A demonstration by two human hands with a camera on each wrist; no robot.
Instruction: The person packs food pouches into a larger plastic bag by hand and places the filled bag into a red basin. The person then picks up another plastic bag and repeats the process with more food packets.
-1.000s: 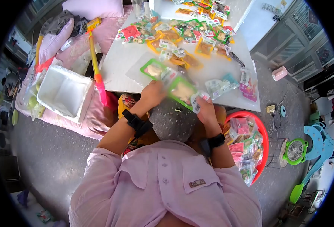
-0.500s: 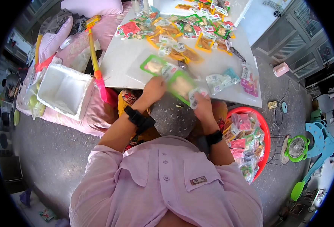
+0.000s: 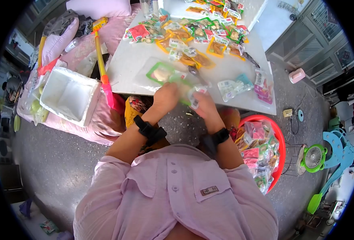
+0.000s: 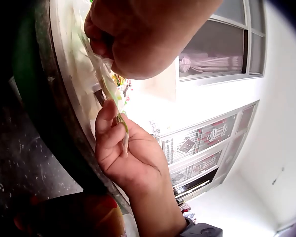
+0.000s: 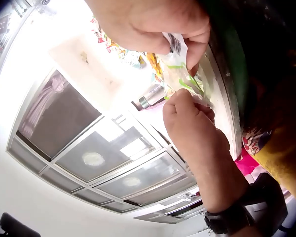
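Observation:
Two joined clear packets with green borders and pale contents [image 3: 161, 73] are held at the table's near edge. The left hand [image 3: 166, 97] grips their lower edge near the middle, fingers curled. At the right end, the right hand [image 3: 205, 105] pinches a white labelled corner between thumb and fingers. In the left wrist view the right hand [image 4: 136, 157] pinches the thin edge of the plastic, with the left hand [image 4: 138, 37] above it. The right wrist view has the left hand [image 5: 195, 131] curled on the packet [image 5: 176, 74], and the white label [image 5: 176, 45] under the right thumb.
Many colourful packets [image 3: 201, 32] lie across the far part of the table [image 3: 123, 76]. A blue-and-clear packet [image 3: 235, 87] and a purple one [image 3: 264, 89] lie at right. A red tub [image 3: 282, 150] of packets stands below; a white foam box [image 3: 69, 96] is at left.
The right hand has moved left, nearer the left hand, with its end of the packets. The right-hand packet is now bunched between the hands; the left hand has shifted only slightly.

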